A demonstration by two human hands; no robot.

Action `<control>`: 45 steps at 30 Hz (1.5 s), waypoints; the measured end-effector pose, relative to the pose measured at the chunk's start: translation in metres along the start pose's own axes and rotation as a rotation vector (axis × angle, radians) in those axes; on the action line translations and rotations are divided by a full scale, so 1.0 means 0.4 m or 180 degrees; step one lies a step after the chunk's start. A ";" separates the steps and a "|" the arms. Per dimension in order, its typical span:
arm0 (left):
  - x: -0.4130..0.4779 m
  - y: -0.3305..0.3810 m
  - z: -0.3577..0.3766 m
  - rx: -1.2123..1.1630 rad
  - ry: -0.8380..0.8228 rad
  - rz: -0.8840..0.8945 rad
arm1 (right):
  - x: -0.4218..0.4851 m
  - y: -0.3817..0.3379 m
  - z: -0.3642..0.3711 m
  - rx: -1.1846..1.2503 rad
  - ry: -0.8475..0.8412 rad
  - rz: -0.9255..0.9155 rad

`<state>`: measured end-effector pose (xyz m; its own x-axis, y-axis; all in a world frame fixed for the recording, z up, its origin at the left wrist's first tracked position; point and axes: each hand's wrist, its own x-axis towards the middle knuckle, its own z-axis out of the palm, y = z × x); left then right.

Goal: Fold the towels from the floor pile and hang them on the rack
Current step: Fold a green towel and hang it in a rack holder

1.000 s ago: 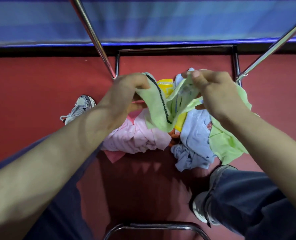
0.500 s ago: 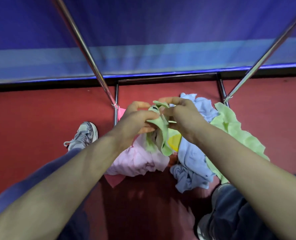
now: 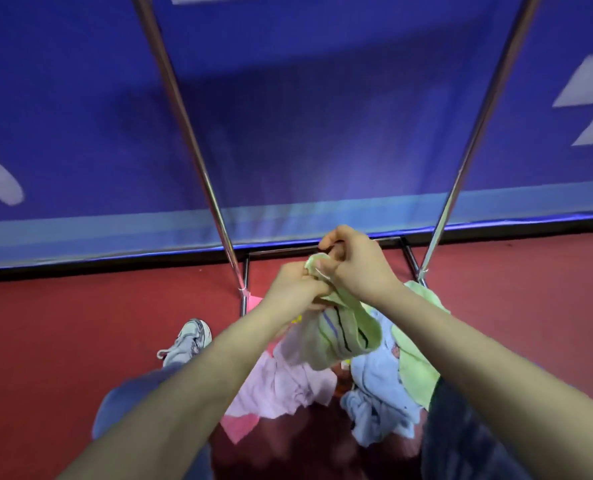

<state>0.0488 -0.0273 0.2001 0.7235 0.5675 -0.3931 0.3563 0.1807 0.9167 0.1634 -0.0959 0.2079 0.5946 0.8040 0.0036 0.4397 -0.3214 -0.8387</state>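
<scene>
Nearest, a knee in blue jeans (image 3: 132,410) sits low on the left, and a white and grey shoe (image 3: 187,337) is planted on the red floor (image 3: 63,341) just beyond it. Between the legs lies the pile, crumpled on the floor near its far edge: a pink towel (image 3: 281,386) on the left, a light blue towel (image 3: 374,393) beside it, and a pale green towel (image 3: 416,368) touching the blue one on the right. Above the pile hangs the striped green towel (image 3: 343,334), bunched up and held by its top. The left hand (image 3: 295,289) has its fingers curled round the gathered cloth, though the fingertips are hidden. The right hand (image 3: 357,268) touches the left, with its fingers folded into a fist and its thumb pinching the towel's upper fold. Beyond the hands stands the rack (image 3: 191,143), whose two shiny uprights rise from a base bar at the floor's far edge. Behind it hangs a blue banner (image 3: 323,116).
</scene>
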 end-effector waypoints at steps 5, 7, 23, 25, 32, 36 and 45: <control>-0.091 0.194 0.012 -0.0966 -0.0094 0.0025 | -0.026 -0.152 -0.135 -0.0170 0.0373 -0.0450; -0.132 0.247 0.020 -0.0953 -0.0205 0.0066 | -0.048 -0.193 -0.179 -0.0351 0.0498 -0.0592; -0.276 0.452 0.032 0.1043 0.0883 0.1463 | -0.150 -0.321 -0.320 0.1259 0.0152 -0.0940; -0.279 0.452 0.023 0.1361 0.1032 0.1653 | -0.164 -0.316 -0.319 0.1353 -0.0026 -0.0819; -0.289 0.478 -0.027 0.1887 0.1494 0.2270 | -0.166 -0.257 -0.280 -0.0342 0.0014 0.0077; -0.291 0.495 -0.088 0.1190 0.1730 0.2337 | -0.159 -0.204 -0.286 -0.1257 0.0090 0.0551; -0.267 0.386 -0.310 0.2292 0.2166 0.1549 | -0.157 -0.085 -0.366 -0.1308 0.0321 0.0444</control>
<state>-0.0468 0.0395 0.3926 0.4822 0.8144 0.3228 0.5427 -0.5670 0.6197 0.2095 -0.2088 0.3158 0.7210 0.6925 -0.0239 0.5695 -0.6119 -0.5489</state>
